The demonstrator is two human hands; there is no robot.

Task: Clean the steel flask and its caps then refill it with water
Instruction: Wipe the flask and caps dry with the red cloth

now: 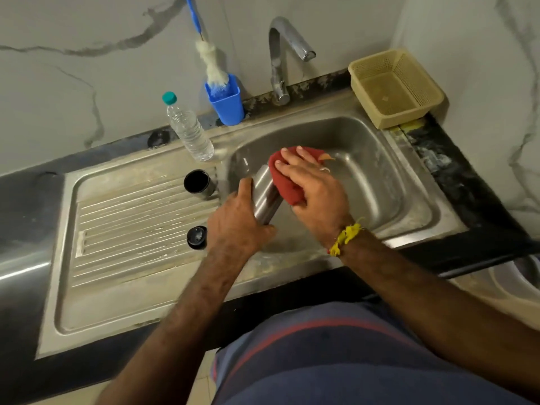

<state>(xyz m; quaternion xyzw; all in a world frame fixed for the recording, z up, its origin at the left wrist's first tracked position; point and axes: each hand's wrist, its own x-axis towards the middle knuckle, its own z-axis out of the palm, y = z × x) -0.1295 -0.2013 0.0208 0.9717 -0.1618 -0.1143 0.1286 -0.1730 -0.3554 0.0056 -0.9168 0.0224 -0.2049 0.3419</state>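
Observation:
The steel flask (264,197) is tilted over the left side of the sink basin (380,182). My left hand (238,222) grips its lower end. My right hand (314,185) holds a red cloth (285,182) wrapped against the flask's upper part, which the cloth hides. Two dark caps stand on the draining board: a cup-shaped cap (198,184) near the basin's edge and a smaller round cap (197,237) closer to me.
A clear plastic water bottle (190,130) with a teal lid stands behind the draining board (131,229). A blue holder (226,100) with a bottle brush sits by the wall. The tap (282,57) stands behind the basin. A beige basket (394,86) rests at the back right.

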